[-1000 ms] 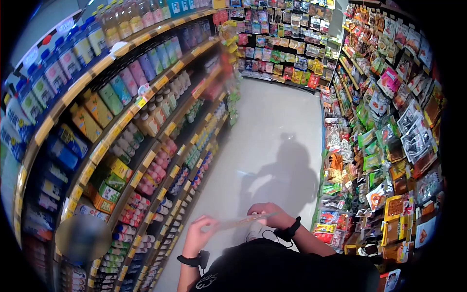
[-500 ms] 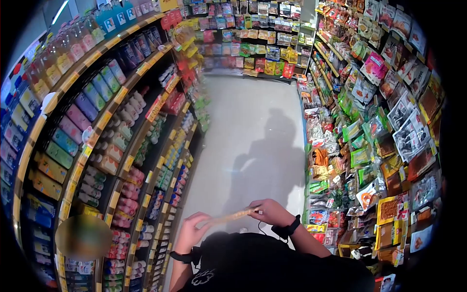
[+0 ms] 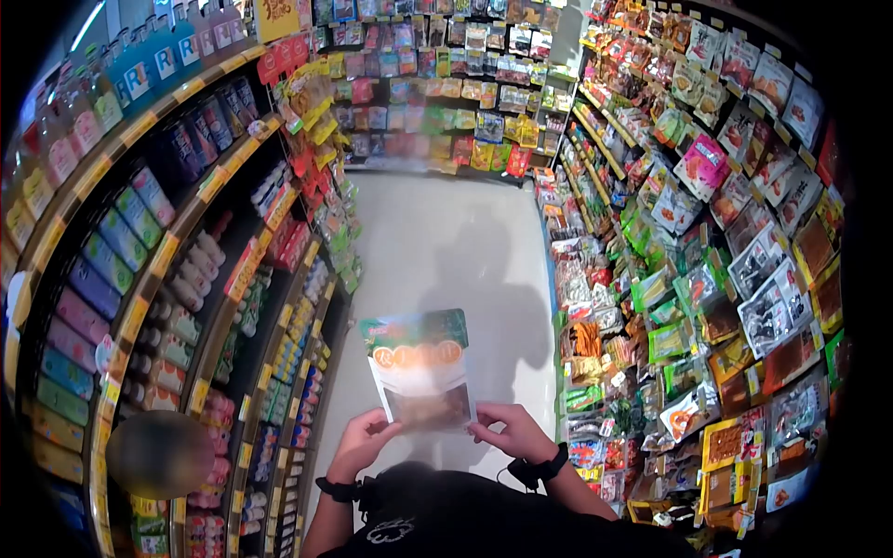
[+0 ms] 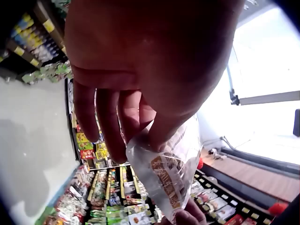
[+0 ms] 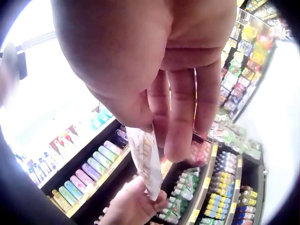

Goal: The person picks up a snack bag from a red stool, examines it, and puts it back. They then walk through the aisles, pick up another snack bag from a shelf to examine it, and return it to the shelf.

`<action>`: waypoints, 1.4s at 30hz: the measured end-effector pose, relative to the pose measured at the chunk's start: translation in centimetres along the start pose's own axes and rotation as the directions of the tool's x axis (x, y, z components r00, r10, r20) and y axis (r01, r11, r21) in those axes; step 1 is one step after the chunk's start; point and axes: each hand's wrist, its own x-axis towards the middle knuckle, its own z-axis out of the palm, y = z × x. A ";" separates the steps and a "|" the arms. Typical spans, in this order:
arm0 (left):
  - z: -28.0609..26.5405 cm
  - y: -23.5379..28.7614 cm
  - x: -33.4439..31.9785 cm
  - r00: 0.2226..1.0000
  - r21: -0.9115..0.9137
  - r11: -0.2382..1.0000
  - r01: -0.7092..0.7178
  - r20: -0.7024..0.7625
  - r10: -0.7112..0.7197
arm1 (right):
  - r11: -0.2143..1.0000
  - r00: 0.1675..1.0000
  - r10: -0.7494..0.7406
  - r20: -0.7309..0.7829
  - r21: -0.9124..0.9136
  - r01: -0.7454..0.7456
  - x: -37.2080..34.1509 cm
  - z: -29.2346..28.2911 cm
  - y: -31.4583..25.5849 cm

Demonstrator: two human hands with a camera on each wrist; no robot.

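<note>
Shelves (image 3: pixel 149 119) and hanging snacks (image 3: pixel 702 166) flank a pale aisle floor (image 3: pixel 400 223) as my left hand (image 3: pixel 361 442) and right hand (image 3: pixel 514 432) pinch a printed pouch (image 3: pixel 420 372) near its lower corners, its face to the head camera. I judge it a viewing step; moving on calls for steady pinches. Small print is unreadable, and a round blur (image 3: pixel 160 455) masks shelving at lower left.

Head view: fisheye, black at the corners, shelves (image 3: pixel 177 270) bowed; a blurred disc at lower left. Floor (image 3: pixel 400 232) evenly lit, with a soft-edged shadow (image 3: pixel 484 288). Light strip visible at upper left. Print on the packet (image 3: pixel 423 372) smeared. Wrist views: background white blown out, near hand (image 4: pixel 150 56) underexposed in the left view.
</note>
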 end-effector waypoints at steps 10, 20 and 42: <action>-6.0 1.7 16.3 0.990 -0.110 0.993 -0.049 0.127 0.063 | 0.980 0.979 -0.196 -0.057 -0.038 0.194 13.6 -3.8 -0.9; -6.7 5.5 27.4 0.957 0.040 0.983 -0.181 0.237 0.166 | 0.999 0.975 -0.009 -0.220 0.031 0.016 19.6 -8.6 0.1; 1.6 14.6 56.4 0.953 0.083 0.970 -0.229 0.221 0.206 | 0.935 0.970 -0.076 -0.232 0.321 0.150 39.1 -31.4 6.7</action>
